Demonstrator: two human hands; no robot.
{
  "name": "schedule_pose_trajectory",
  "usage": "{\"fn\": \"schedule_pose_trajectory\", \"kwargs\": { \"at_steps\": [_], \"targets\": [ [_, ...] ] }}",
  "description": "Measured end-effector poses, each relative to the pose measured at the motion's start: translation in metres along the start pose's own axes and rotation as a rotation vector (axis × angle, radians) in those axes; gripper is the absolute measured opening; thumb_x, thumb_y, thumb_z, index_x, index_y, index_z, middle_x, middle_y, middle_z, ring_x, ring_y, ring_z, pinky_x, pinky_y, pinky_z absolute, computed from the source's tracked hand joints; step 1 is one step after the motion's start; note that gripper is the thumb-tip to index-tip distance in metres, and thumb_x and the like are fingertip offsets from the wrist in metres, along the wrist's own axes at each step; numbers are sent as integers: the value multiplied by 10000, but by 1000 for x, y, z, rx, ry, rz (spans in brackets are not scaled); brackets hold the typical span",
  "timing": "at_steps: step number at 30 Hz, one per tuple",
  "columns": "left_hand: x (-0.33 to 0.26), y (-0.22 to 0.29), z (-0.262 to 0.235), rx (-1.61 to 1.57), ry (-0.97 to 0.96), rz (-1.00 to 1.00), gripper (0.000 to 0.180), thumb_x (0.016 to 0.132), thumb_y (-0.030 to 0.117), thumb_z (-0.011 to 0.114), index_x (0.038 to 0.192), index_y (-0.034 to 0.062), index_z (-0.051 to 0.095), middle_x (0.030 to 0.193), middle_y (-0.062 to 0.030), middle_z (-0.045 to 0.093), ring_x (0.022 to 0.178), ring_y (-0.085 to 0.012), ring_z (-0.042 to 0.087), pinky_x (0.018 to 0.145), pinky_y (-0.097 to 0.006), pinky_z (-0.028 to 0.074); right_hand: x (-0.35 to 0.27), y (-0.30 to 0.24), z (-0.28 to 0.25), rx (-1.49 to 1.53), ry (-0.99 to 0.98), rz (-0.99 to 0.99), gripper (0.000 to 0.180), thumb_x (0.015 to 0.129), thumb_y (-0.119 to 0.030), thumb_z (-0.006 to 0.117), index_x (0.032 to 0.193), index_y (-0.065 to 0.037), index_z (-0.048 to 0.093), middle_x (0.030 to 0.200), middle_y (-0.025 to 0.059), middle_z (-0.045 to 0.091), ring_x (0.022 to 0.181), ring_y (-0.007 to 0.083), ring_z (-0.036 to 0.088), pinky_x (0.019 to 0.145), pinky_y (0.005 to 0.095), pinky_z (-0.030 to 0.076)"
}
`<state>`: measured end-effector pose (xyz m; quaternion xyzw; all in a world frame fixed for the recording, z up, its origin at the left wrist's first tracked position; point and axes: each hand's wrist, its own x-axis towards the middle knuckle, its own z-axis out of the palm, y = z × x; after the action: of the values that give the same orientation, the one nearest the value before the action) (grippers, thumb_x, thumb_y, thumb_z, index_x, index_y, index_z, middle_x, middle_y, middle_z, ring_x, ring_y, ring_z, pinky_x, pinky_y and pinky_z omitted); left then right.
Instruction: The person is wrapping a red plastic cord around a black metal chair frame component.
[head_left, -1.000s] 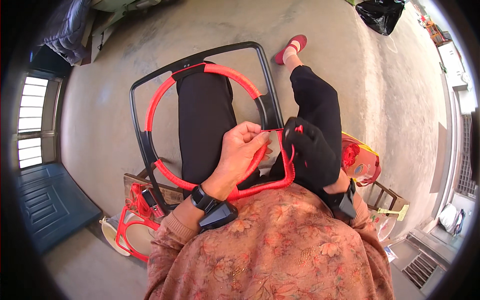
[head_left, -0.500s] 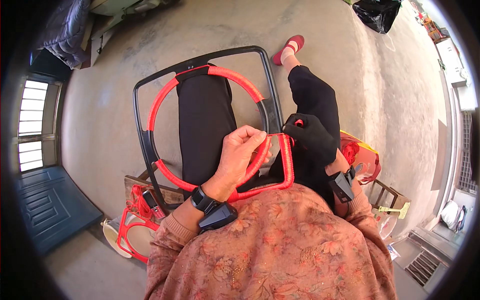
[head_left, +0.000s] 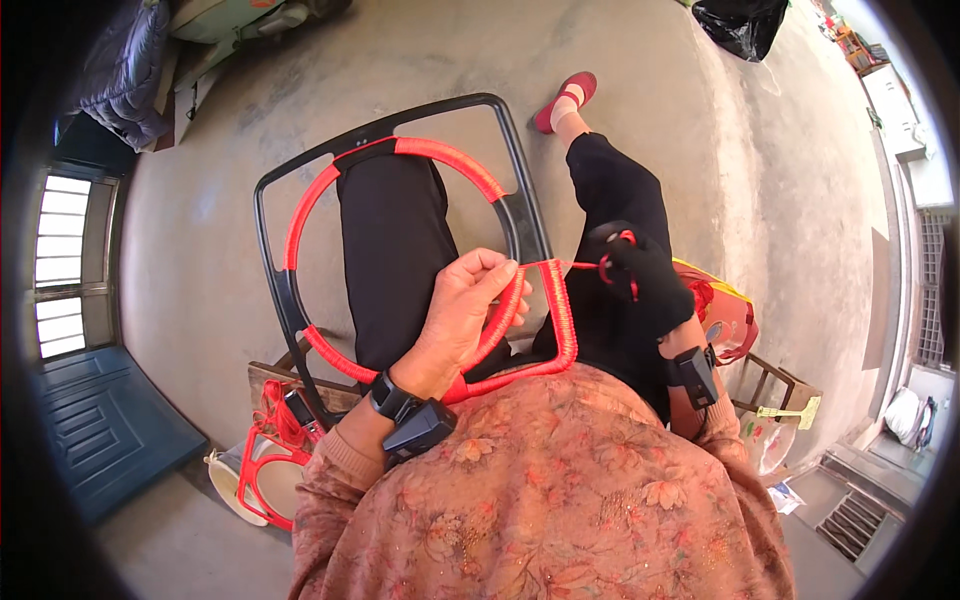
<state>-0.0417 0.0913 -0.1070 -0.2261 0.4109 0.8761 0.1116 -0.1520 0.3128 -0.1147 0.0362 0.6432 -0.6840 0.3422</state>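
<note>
A black frame (head_left: 400,118) with an inner ring lies across my lap, partly wrapped in red cord (head_left: 445,157). My left hand (head_left: 462,315) pinches the wrapped ring near the frame's right side. My right hand (head_left: 647,283), in a black glove, holds a taut strand of red cord (head_left: 585,265) out to the right of the frame. Both wrists carry black bands.
A second red-wrapped frame (head_left: 262,465) and a white dish lie on the concrete floor at lower left. A red and yellow bag (head_left: 722,310) and a wooden rack (head_left: 775,385) sit to my right. A black bag (head_left: 745,25) lies far ahead.
My right hand has moved away to the right, pulling the red strand taut. My left hand keeps its hold on the ring.
</note>
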Motion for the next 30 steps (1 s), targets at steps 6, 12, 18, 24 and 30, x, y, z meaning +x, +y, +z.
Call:
{"fn": "schedule_pose_trajectory", "kwargs": {
  "at_steps": [6,12,18,24,30],
  "targets": [
    [-10,15,-3,-34,-18,-51,131,932,189,570,898,63,559,786,-108,643,628,-175,631,539,-279,530,-40,-17,-25,109,220,-124,290,962,-199,495,1180,-19,560,812,2,571,635,49,507,541,190,421],
    [-17,20,0,-99,-109,-76,135,938,172,552,888,47,553,789,-116,640,631,-182,633,539,-286,529,-45,3,-160,796,233,-246,332,1014,-204,402,1297,-34,439,651,-59,392,381,44,279,337,185,249],
    [-15,21,3,-52,-77,-110,120,933,179,556,900,64,552,793,-107,635,627,-184,622,548,-288,519,-57,-15,-144,195,275,-569,334,967,-111,458,1283,-2,456,961,59,590,774,141,578,687,232,486],
    [-13,24,-8,-29,-70,-127,111,943,157,540,880,67,521,809,-125,643,656,-193,634,587,-298,536,-40,19,-153,513,203,-439,441,841,47,552,1276,18,484,1275,179,535,1180,279,516,1025,322,406],
    [-12,17,-8,-35,-57,-104,106,945,144,529,878,62,519,800,-132,645,630,-199,643,561,-296,542,-35,75,-214,618,647,-367,310,821,79,585,1119,-5,567,1111,161,614,1029,278,608,844,340,524]
  ]
}}
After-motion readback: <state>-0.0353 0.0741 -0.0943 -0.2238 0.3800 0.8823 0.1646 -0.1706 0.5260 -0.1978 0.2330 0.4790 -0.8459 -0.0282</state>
